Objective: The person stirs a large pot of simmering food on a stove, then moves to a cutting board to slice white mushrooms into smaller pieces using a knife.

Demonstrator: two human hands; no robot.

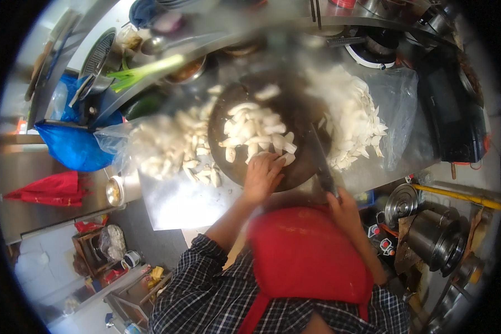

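On a round, dark chopping board [290, 173] lies a heap of whole white mushrooms [250, 123], probably king oyster. At the heap's near edge, the fingers of my left hand [262, 177] hold a mushroom [289, 159] against the board. My right hand [344, 208] grips the handle of a broad-bladed knife [323, 163], its blade pointing away from me along the board's right side. Thin white slices [350, 121] form a large pile right of the board. More whole mushrooms [158, 146] spill from a clear plastic bag on the left. The far part of the board is blurred.
The steel table [179, 208] carries the board. A green-and-white leek or scallion stalk [150, 73] lies far left, above a blue bag [75, 144]. A clear plastic sheet [398, 112] lies beside the slices. Black equipment [453, 108] stands at right, with a steel pot [428, 238] below.
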